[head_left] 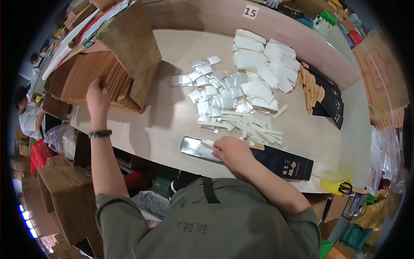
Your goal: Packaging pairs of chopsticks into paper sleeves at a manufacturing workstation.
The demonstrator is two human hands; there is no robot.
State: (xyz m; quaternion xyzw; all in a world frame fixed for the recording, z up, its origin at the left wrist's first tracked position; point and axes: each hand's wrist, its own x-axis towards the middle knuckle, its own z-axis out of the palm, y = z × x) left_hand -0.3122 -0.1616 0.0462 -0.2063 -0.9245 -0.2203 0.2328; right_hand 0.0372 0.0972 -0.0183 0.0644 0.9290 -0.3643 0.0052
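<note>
At the far left of the table, my left hand [98, 96] reaches to a tight row of thin brown cardboard pieces [92, 74] in an open carton [144, 56]. Its fingers are curled at their upper edges. My right hand [235, 154], fingers bent, holds a small white packet [208, 149] against a long dark pouch [280, 163] lying flat near the front edge. The pouch's left end [189, 145] shows shiny silver. My right hand covers its middle. Beyond that hand lie loose off-white strips [263, 129] and a heap of small clear sachets with white contents [215, 90].
White folded papers [250, 49] are piled at the back middle. Dark pouches with tan parts [321, 93] overlap at the right. Raised panels border the table's back and right. Black scissors [345, 187] lie by something yellow at the right front. Cardboard boxes [64, 185] stand at lower left.
</note>
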